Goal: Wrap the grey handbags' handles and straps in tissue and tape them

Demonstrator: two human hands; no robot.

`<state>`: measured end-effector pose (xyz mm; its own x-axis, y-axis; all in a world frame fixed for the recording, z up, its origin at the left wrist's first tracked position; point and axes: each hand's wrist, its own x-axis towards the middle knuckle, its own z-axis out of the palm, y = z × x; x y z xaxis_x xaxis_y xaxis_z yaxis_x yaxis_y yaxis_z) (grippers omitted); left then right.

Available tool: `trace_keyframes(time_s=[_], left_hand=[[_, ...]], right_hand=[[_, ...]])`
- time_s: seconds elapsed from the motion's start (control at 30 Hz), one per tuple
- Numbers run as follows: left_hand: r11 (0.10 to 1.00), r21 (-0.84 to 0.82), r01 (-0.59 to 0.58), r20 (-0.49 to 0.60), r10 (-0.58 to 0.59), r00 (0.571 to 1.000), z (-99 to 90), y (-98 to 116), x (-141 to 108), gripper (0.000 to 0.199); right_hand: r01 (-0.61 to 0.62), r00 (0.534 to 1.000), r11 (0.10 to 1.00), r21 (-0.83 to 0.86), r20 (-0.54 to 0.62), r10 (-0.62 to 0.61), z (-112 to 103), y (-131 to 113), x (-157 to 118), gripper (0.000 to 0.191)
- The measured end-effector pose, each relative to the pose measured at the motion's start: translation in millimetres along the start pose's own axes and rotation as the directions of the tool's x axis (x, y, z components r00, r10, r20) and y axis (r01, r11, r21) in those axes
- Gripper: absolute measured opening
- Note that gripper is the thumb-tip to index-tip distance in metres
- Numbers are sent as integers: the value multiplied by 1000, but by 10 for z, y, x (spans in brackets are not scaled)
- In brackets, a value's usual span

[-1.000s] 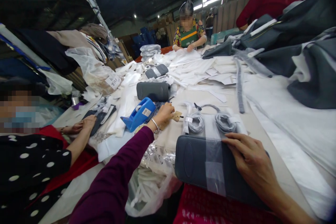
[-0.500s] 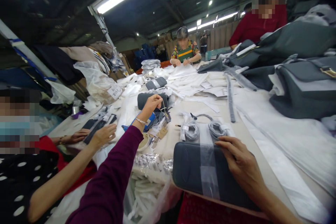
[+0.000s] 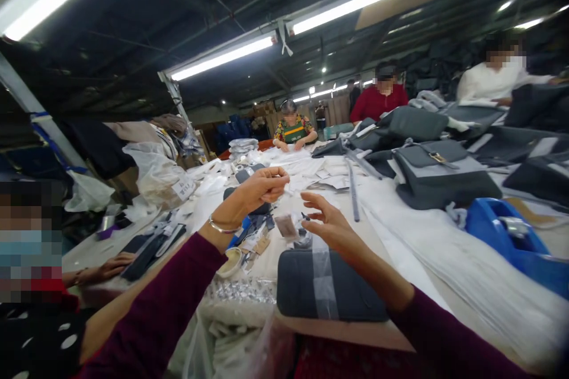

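My left hand [image 3: 262,186] is raised over the table with thumb and fingers pinched together on a thin string, which barely shows. A small brownish tag [image 3: 287,228] hangs just below it. Facing it, my right hand [image 3: 326,222] has its fingers apart and curved, holding nothing that I can see. Under the right hand lies a dark rectangular pouch [image 3: 296,284], with a clear strip [image 3: 322,272] across its middle. Coiled grey wrapped straps sit behind the pouch, mostly covered by my right hand.
Tags and cards [image 3: 258,243] lie near a tape roll [image 3: 230,263]. A blue tape dispenser [image 3: 502,231] stands at right, before dark handbags [image 3: 444,183]. A co-worker's hand [image 3: 109,265] rests on dark pieces at left. Other people work across the table.
My right hand has lifted off the pouch and moved left, towards my left hand. The left hand has come away from the tag pile with a tag. The view has tilted up and turned right.
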<state>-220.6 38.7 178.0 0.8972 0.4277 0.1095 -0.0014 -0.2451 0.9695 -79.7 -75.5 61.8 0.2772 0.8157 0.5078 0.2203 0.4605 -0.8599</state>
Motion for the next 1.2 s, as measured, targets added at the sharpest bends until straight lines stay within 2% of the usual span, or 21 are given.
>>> trace_keyframes(time_s=[0.1, 0.2, 0.33, 0.5, 0.6, 0.67, 0.8, 0.9, 1.07, 1.2], left_hand=[[1000, 25, 9, 88, -11, 996, 335, 153, -1, 21], [999, 38, 1, 146, -7, 989, 635, 270, 20, 23], [996, 78, -35, 184, 20, 983, 942, 378, 51, 26], [984, 147, -97, 235, 61, 970, 1166, 410, 67, 27], [979, 164, -120, 243, 78, 967, 1238, 402, 54, 29], [976, 182, -122, 235, 78, 969, 1254, 397, 38, 32], [974, 200, -108, 240, 58, 969, 1206, 383, 8, 34], [959, 265, -103, 245, 36, 969, 1150, 346, 2, 34], [839, 510, -193, 198, 104, 975, 1117, 223, 16, 23], [769, 597, -229, 232, 107, 967, 1135, 126, -12, 22]], right_hand=[[-55, 989, 990, 131, 143, 36, -66, -151, -22, 53], [-163, 954, 951, 264, 288, 84, -171, -275, -154, 45], [-187, 958, 913, 362, 272, 89, -282, -338, -368, 36], [-184, 964, 867, 462, 258, 67, -329, -406, -546, 33], [-223, 958, 843, 490, 268, 98, -339, -448, -600, 32], [-206, 968, 836, 508, 231, 98, -365, -450, -617, 29], [-140, 986, 844, 518, 151, 71, -476, -419, -624, 19], [-151, 984, 836, 527, 157, 78, -574, -416, -630, 19], [-214, 965, 851, 480, 238, 109, -714, -441, -656, 24], [-245, 955, 863, 441, 263, 137, -803, -424, -689, 25]])
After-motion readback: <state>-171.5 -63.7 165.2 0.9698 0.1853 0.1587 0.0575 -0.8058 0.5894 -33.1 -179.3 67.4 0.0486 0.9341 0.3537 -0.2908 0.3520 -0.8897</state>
